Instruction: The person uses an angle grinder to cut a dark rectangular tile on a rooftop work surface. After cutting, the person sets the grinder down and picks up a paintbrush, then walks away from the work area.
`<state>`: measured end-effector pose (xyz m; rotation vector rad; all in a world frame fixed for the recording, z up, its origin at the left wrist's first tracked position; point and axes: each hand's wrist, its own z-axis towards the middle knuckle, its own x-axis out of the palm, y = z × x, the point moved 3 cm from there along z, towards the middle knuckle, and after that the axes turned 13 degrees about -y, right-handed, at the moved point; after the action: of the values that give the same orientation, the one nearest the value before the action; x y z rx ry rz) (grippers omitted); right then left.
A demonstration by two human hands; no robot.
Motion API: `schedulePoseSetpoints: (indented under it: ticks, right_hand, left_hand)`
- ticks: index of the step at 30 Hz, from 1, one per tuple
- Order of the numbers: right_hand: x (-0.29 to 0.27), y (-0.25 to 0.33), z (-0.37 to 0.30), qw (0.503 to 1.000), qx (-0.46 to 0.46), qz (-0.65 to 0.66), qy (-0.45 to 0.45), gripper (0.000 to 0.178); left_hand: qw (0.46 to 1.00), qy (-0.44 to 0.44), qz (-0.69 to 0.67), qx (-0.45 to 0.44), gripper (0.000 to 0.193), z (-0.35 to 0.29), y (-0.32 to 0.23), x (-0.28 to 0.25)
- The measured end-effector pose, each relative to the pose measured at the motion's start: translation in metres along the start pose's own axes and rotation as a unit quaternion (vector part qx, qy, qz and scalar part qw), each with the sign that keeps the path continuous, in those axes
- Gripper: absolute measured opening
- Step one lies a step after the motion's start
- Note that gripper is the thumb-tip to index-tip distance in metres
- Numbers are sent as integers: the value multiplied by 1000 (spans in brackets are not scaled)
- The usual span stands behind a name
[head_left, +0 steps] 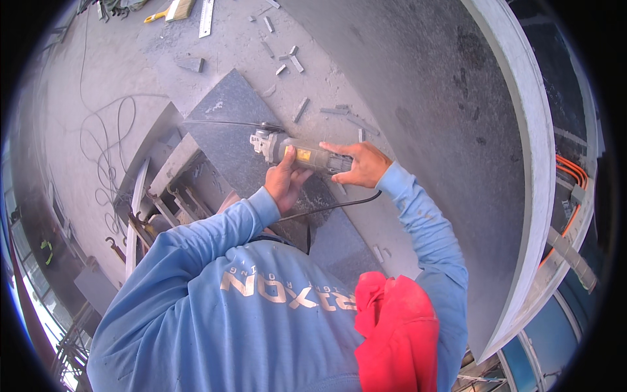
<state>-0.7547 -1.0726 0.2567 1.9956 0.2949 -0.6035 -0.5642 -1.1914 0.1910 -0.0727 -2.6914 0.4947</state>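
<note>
My left hand (285,183) is closed around the body of an angle grinder (307,155), its thumb lying over the top beside a yellow label. At the tool's rear end, my right hand (367,164) grips with thumb and fingers on opposite sides. The grinder's head, with the disc seen edge-on, is over a dark grey stone slab (228,108). A thin dark line crosses the slab from the head toward the left; I cannot tell whether it is a cut. The black power cord (346,204) loops below the tool toward my body.
Stone offcuts (297,63) are strewn over the dusty concrete floor (153,65). A brush (177,10) and a metal ruler (206,18) lie at the far left. Metal tools (173,206) and a coiled cable (104,157) are at left. A low curved wall (532,130) runs along the right.
</note>
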Motion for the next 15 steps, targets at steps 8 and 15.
schedulePoseSetpoints:
  ticks: [8, 15]
  right_hand:
    - [5, -2, -4, 1000, -11, 16, -18, 81]
    - [6, 1, 6, 999, -37, 3, -19, 80]
  left_hand:
    - [999, 5, 32, 1, 59, 2, 2, -2]
    - [999, -8, 22, 29, 58, -1, -6, -6]
